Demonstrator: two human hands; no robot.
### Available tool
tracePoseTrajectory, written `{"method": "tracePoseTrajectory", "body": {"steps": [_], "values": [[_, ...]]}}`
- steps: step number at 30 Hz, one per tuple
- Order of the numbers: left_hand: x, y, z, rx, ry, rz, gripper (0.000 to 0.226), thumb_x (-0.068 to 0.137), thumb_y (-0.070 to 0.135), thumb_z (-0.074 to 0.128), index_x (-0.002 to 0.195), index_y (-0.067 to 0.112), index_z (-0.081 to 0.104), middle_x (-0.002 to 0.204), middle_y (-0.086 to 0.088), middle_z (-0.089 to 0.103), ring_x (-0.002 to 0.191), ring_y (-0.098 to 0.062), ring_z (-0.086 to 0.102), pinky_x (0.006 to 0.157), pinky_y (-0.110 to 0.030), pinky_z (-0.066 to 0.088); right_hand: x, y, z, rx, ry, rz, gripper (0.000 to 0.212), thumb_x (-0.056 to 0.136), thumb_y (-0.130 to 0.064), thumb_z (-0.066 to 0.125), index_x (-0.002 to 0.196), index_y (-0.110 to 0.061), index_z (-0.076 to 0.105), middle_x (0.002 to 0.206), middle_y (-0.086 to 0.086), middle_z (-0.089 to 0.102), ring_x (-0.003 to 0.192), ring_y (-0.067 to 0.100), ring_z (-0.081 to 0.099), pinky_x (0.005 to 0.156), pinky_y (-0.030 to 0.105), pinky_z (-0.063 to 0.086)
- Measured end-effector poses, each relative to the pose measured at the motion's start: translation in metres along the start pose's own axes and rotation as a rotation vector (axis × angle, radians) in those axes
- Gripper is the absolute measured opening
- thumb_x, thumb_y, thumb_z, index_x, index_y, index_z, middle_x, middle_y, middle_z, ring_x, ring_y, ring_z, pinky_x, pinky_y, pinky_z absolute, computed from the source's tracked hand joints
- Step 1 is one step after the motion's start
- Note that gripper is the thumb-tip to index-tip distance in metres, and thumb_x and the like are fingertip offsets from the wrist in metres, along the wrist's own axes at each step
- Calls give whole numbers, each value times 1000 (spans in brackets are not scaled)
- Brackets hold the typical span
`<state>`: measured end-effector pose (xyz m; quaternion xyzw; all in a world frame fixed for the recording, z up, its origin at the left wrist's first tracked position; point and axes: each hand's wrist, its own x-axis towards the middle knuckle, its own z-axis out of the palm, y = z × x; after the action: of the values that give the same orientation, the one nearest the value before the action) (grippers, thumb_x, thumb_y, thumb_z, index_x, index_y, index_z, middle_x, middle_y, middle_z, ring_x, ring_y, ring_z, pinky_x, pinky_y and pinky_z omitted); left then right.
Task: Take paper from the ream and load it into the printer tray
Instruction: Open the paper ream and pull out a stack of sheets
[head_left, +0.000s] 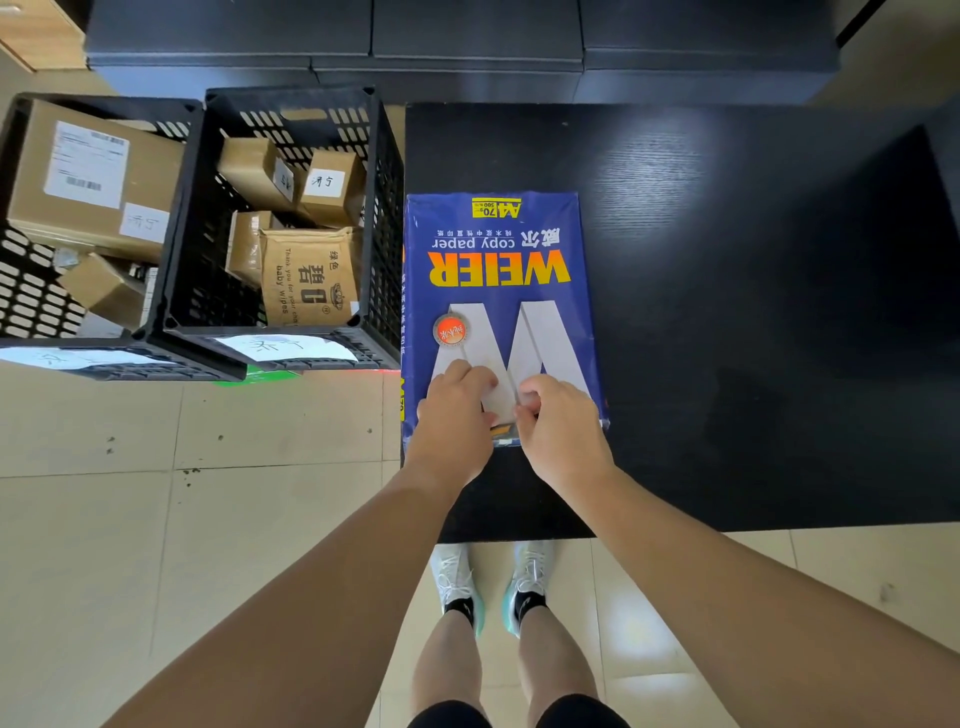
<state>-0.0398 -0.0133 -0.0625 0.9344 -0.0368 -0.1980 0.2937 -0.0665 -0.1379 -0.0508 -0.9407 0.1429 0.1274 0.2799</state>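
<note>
A blue wrapped ream of copy paper (498, 270) with orange lettering lies flat on the left part of a black table (727, 260). Both hands sit at the ream's near end. My left hand (457, 415) pinches the wrapper at the near edge, fingers curled onto the top face. My right hand (558, 421) grips the same edge right beside it, thumb and fingers closed on the wrapper. A small torn or lifted bit of wrapper shows between the hands. No printer or tray is in view.
Two black plastic crates (291, 218) full of cardboard boxes stand on the tiled floor left of the table. Dark cabinets (467, 47) run along the back. My feet stand at the table's near edge.
</note>
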Motion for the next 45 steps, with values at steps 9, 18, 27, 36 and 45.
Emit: {"method": "tracePoseTrajectory", "body": {"steps": [9,18,27,36,45], "values": [[0,-1,-3,-67,12,1,30,87,5,70,114,16,64,112,-1,56,103,-25,56,89,-43,54,-6,-14,-3,-179,-86,74,47,83,-14,74,125,-22,54,111,3,63,100,20,57,80,33,25],[-6,-9,-1,-70,-35,119,19,93,11,59,106,20,70,112,1,57,104,-23,53,89,-47,47,-16,-5,2,-110,-32,-3,36,80,-13,73,111,-23,59,103,-1,60,96,17,55,82,30,24],[-4,-4,-3,124,-69,191,14,100,12,48,100,15,61,110,-1,52,101,-24,48,71,-37,34,-11,6,7,-49,12,-37,5,89,-22,64,94,-22,63,96,-2,60,89,17,57,86,39,38],[-2,-13,-7,40,-113,212,45,82,-9,58,120,16,61,121,-1,54,109,-25,49,85,-46,47,-35,8,7,-203,170,-179,31,72,4,60,71,-27,57,81,-9,55,88,15,52,78,31,11],[-36,-33,-1,45,-25,437,47,67,-3,51,106,12,71,104,-3,67,98,-29,57,85,-41,45,-74,42,31,-81,197,-253,30,77,3,56,72,-26,58,82,-12,58,89,14,56,74,32,20]]}}
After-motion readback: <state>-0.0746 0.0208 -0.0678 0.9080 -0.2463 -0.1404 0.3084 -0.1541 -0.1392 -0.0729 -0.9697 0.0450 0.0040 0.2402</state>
